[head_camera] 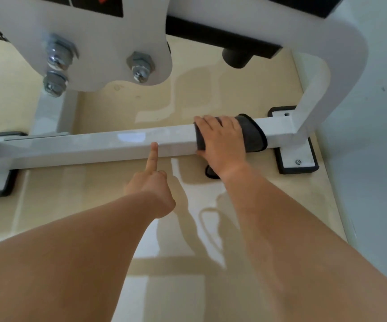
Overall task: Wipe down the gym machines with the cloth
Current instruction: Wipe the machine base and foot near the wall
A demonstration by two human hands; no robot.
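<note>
A white square bar (90,145) of the gym machine's base runs across the floor. A dark grey cloth (254,135) is wrapped over the bar near its right end. My right hand (222,141) lies over the cloth and holds it against the bar, fingers reaching over the top and thumb on the near side. A corner of the cloth hangs below the bar by my wrist. My left hand (151,180) points with a straight index finger, whose tip touches the bar's near top edge left of the cloth. Its other fingers are curled.
A white frame plate (108,38) with large bolts hangs above the bar at the upper left. A curved white upright (322,73) rises at the right. Black-rimmed foot pads (297,159) sit on the glossy beige tile floor. A pale wall (378,135) closes the right side.
</note>
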